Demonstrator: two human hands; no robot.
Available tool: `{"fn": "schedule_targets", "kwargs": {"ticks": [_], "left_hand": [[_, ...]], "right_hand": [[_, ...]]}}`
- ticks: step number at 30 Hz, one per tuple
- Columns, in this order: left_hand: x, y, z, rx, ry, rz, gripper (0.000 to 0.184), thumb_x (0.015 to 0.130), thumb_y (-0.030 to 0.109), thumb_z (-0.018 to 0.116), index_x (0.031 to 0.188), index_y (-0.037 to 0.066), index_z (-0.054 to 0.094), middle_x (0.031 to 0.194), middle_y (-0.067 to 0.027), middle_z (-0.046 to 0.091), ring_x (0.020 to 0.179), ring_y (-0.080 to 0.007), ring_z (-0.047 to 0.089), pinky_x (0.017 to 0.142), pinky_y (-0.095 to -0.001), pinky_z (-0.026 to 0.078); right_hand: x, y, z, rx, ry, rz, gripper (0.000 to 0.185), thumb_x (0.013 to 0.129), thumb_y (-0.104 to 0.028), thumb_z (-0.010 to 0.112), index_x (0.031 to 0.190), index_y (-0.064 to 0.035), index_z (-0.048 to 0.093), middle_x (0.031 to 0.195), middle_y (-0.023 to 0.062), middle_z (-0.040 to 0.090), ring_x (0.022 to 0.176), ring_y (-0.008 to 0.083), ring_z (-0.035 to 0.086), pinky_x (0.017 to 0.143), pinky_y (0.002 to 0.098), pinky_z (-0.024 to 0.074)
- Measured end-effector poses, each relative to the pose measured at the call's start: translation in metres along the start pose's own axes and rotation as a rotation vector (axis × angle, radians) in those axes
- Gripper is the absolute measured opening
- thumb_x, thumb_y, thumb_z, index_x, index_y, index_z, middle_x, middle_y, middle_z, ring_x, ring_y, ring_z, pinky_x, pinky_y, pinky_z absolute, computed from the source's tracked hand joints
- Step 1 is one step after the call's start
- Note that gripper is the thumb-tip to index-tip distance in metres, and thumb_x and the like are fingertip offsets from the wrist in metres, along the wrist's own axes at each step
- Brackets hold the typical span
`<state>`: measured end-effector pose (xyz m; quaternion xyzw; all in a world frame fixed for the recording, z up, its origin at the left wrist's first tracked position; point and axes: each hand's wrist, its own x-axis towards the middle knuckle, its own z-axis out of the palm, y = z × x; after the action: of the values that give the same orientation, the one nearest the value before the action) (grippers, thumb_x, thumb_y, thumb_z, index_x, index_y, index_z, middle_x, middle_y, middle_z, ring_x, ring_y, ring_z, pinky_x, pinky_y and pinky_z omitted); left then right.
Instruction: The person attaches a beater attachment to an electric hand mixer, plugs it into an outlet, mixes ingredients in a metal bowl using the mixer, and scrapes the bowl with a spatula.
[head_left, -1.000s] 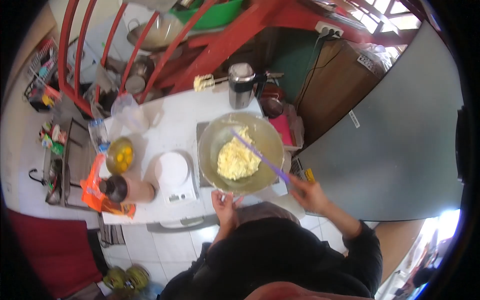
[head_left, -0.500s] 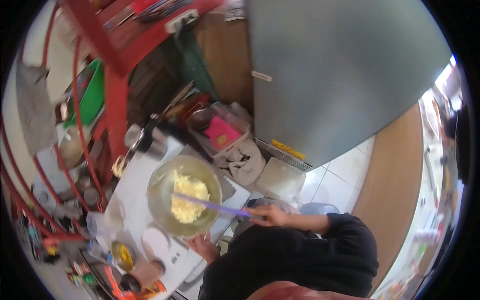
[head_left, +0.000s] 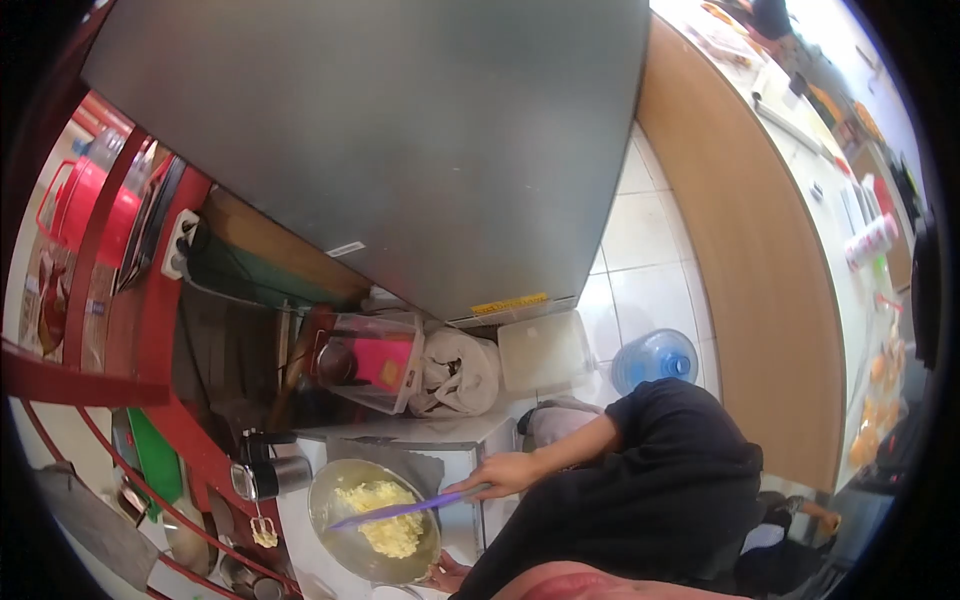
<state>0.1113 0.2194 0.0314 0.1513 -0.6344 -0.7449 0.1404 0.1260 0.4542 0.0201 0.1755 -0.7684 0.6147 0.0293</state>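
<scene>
On a smooth white tabletop point(head_left: 297, 532), low and to the left of the view, sits a wide, round, dull-silver metal bowl point(head_left: 350, 556) with a thin rim and a curved wall; within it lies a pale yellow, soft, lumpy mixture point(head_left: 396, 536), and a long, flat purple spatula point(head_left: 400, 510) slants across it; the right hand point(head_left: 505, 474) is closed around the spatula's handle, while the left hand point(head_left: 449, 575) is at the rim nearest the body, partly hidden, so I cannot tell how firmly its fingers grip; a silver-and-black hand mixer point(head_left: 275, 477) rests beside the bowl, its wire beater point(head_left: 263, 533) clotted with yellow.

Compared with half a second ago, the view has swung toward the tall, grey, smooth-faced refrigerator point(head_left: 380, 150), leaving the bowl lower in sight; the spatula's tip now reaches past the mixture to the bowl's far-left wall, where before it ended over the heap; the ribbed, translucent blue water bottle point(head_left: 652, 364) on the tiled floor shows more fully.

The mixture looks thick and uneven, its edges ragged, heaped mainly toward the middle, with bare metal around it.
</scene>
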Motion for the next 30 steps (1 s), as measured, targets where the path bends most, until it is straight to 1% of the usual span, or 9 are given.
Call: {"fn": "schedule_targets", "kwargs": {"ticks": [2, 4, 6, 8, 10, 13, 20, 24, 30], "left_hand": [[0.013, -0.010, -0.027, 0.415, -0.117, 0.076, 0.040, 0.079, 0.007, 0.050, 0.114, -0.006, 0.037, 0.113, -0.0201, 0.043, 0.098, -0.0295, 0.048, 0.084, -0.0382, 0.043], [0.029, -0.026, -0.053, 0.818, -0.233, 0.176, 0.038, 0.079, 0.007, 0.049, 0.113, -0.006, 0.038, 0.114, -0.0202, 0.043, 0.099, -0.0295, 0.048, 0.084, -0.0386, 0.043], [0.039, -0.042, -0.070, 0.728, -0.306, 0.197, 0.036, 0.079, 0.007, 0.048, 0.112, -0.006, 0.038, 0.112, -0.0200, 0.043, 0.099, -0.0293, 0.047, 0.085, -0.0398, 0.043], [0.059, -0.061, -0.074, 0.141, -0.327, 0.124, 0.033, 0.080, 0.006, 0.045, 0.109, -0.007, 0.039, 0.109, -0.0195, 0.043, 0.099, -0.0289, 0.047, 0.087, -0.0418, 0.043], [0.082, -0.073, -0.075, 0.130, -0.349, 0.142, 0.031, 0.080, 0.006, 0.045, 0.107, -0.008, 0.039, 0.106, -0.0193, 0.043, 0.096, -0.0284, 0.047, 0.086, -0.0419, 0.043], [0.043, -0.042, -0.037, -0.206, -0.091, -0.041, 0.032, 0.079, 0.005, 0.043, 0.106, -0.012, 0.037, 0.108, -0.0224, 0.043, 0.098, -0.0301, 0.046, 0.087, -0.0416, 0.043], [0.046, -0.035, -0.037, -0.252, -0.295, -0.013, 0.035, 0.076, -0.001, 0.040, 0.106, -0.018, 0.036, 0.112, -0.0258, 0.042, 0.100, -0.0326, 0.049, 0.083, -0.0384, 0.047], [0.073, -0.049, -0.047, -0.286, -0.397, 0.028, 0.034, 0.076, -0.003, 0.038, 0.106, -0.018, 0.036, 0.111, -0.0259, 0.043, 0.094, -0.0317, 0.052, 0.082, -0.0367, 0.049], [0.030, -0.012, -0.030, -0.247, -0.205, -0.032, 0.029, 0.079, -0.003, 0.036, 0.102, -0.019, 0.034, 0.103, -0.0267, 0.046, 0.089, -0.0319, 0.054, 0.079, -0.0360, 0.051]], "right_hand": [[-0.001, -0.010, 0.004, -0.130, -0.166, 0.180, 0.048, 0.084, -0.019, 0.048, 0.130, -0.0155, 0.034, 0.083, 0.0173, 0.059, 0.073, 0.0343, 0.055, 0.065, 0.0400, 0.0426], [-0.014, -0.011, 0.023, 0.005, 0.025, -0.003, 0.049, 0.084, -0.019, 0.048, 0.130, -0.0179, 0.034, 0.079, 0.0178, 0.059, 0.069, 0.0350, 0.053, 0.063, 0.0406, 0.0420], [-0.023, -0.015, 0.046, 0.013, 0.120, -0.007, 0.049, 0.083, -0.019, 0.048, 0.130, -0.0199, 0.034, 0.075, 0.0186, 0.058, 0.065, 0.0354, 0.052, 0.061, 0.0412, 0.0415], [-0.019, -0.020, 0.066, -0.102, 0.121, 0.166, 0.049, 0.083, -0.019, 0.048, 0.130, -0.0217, 0.035, 0.071, 0.0197, 0.056, 0.061, 0.0355, 0.052, 0.059, 0.0419, 0.0411], [-0.025, -0.033, 0.085, -0.039, 0.268, 0.136, 0.051, 0.081, -0.018, 0.049, 0.130, -0.0212, 0.035, 0.062, 0.0204, 0.053, 0.055, 0.0349, 0.050, 0.055, 0.0414, 0.0410], [-0.034, -0.024, 0.111, -0.195, 0.373, 0.215, 0.053, 0.079, -0.015, 0.051, 0.130, -0.0209, 0.035, 0.057, 0.0176, 0.051, 0.051, 0.0340, 0.049, 0.054, 0.0408, 0.0410], [-0.041, -0.025, 0.140, -0.161, 0.481, 0.106, 0.053, 0.078, -0.019, 0.051, 0.128, -0.0257, 0.036, 0.063, 0.0208, 0.054, 0.058, 0.0368, 0.052, 0.058, 0.0431, 0.0424], [-0.051, -0.060, 0.148, -0.185, 0.392, 0.192, 0.050, 0.079, -0.017, 0.051, 0.128, -0.0184, 0.038, 0.061, 0.0199, 0.053, 0.055, 0.0356, 0.053, 0.056, 0.0429, 0.0423], [-0.055, -0.068, 0.154, -0.204, 0.404, 0.151, 0.052, 0.080, -0.018, 0.050, 0.129, -0.0216, 0.035, 0.061, 0.0194, 0.053, 0.054, 0.0340, 0.052, 0.055, 0.0417, 0.0421]]}}
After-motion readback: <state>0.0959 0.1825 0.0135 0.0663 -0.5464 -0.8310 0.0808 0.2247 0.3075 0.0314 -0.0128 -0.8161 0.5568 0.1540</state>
